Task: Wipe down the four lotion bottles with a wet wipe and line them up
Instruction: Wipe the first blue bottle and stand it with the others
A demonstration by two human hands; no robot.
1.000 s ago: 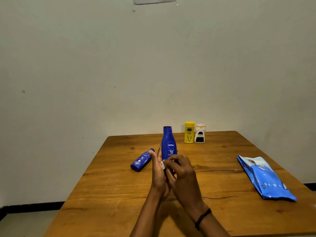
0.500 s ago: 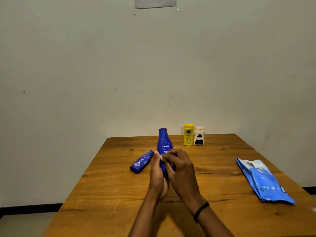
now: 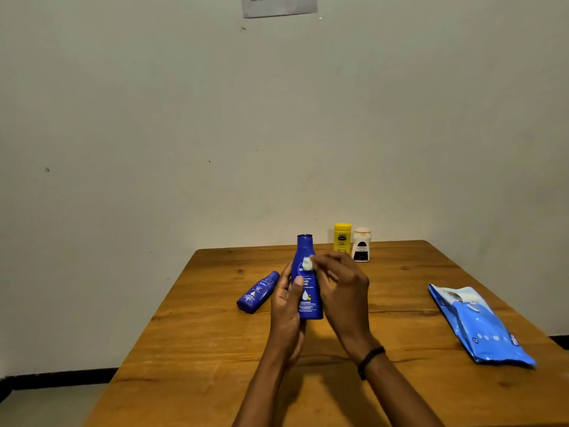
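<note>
Bottle upright in left hand; right hand pinches wipe against it.

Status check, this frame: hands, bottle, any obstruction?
Left hand grips tall blue bottle, upright. Right hand pinches wet wipe against its front. Small blue bottle lies near left hand, not blocking.

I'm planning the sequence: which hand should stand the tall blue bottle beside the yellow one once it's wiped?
Probably left: the left hand grips the tall blue bottle round its body, while the right hand pinches the wipe against its front.
</note>
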